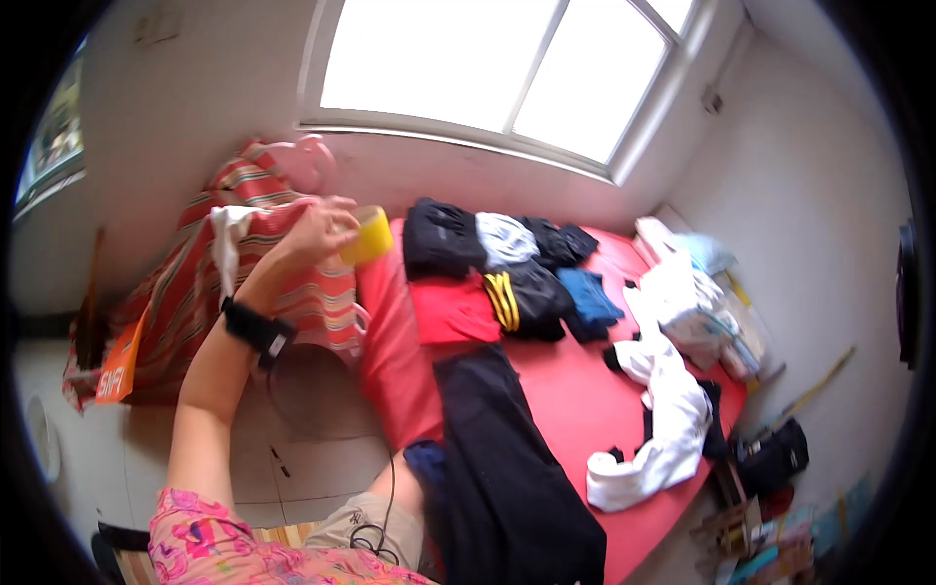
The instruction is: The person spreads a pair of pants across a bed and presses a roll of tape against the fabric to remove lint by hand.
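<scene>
My left hand (327,232), raised at the upper left, has its fingers closed on a yellow cylindrical object (369,237). Blur hides whether this is a cup or a roll of tape. A black wrist strap (258,330) circles my left forearm. My right hand is out of view. Beyond the bed's near edge lie black trousers (497,439), spread flat. Folded dark clothes (444,239), a red garment (453,310), a black garment with yellow stripes (531,297) and a blue one (588,295) sit toward the window. A crumpled white garment (658,429) is at the right.
The bed has a red sheet (561,395). A striped cloth (195,263) covers something on the left, with an orange bag (119,366) beside it. A round stool (317,390) stands below my arm. A black bag (775,458) and boxes (765,541) are at the lower right.
</scene>
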Demonstrator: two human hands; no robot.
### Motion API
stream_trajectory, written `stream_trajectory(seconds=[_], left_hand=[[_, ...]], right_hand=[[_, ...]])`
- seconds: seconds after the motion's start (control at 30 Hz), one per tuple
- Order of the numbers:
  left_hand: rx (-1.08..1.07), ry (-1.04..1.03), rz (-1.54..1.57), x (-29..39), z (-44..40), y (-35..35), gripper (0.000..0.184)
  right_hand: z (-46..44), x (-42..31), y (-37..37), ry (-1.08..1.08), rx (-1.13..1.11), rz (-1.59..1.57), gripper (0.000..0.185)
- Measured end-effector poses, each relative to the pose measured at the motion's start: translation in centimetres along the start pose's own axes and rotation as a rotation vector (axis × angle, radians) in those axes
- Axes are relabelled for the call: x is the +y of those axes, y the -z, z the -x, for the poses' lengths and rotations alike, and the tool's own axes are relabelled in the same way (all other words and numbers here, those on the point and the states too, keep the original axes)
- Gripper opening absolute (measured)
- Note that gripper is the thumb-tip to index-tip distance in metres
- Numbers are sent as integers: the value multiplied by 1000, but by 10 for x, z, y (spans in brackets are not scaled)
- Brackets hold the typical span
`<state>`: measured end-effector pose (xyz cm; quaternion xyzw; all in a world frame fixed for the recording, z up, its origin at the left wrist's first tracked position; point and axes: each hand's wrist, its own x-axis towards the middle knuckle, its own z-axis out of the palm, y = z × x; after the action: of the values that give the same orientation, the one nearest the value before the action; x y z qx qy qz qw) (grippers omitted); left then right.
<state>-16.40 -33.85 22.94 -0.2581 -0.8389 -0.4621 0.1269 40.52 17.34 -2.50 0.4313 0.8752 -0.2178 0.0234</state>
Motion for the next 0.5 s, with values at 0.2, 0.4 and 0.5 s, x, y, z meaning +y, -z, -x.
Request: stream_trajectory(seconds=[0.2,0.4,0.5], left_hand=[[-847,-587,364,140,49,-162,13],[-1122,-891,529,249,102,-267,20],[-1189,-843,587,270,116,-288,23]], right_hand=[[10,-188,97,486,139,-749,67],[56,-252,153,772,321,-213,63],[58,-218,149,723,298,-298,44]])
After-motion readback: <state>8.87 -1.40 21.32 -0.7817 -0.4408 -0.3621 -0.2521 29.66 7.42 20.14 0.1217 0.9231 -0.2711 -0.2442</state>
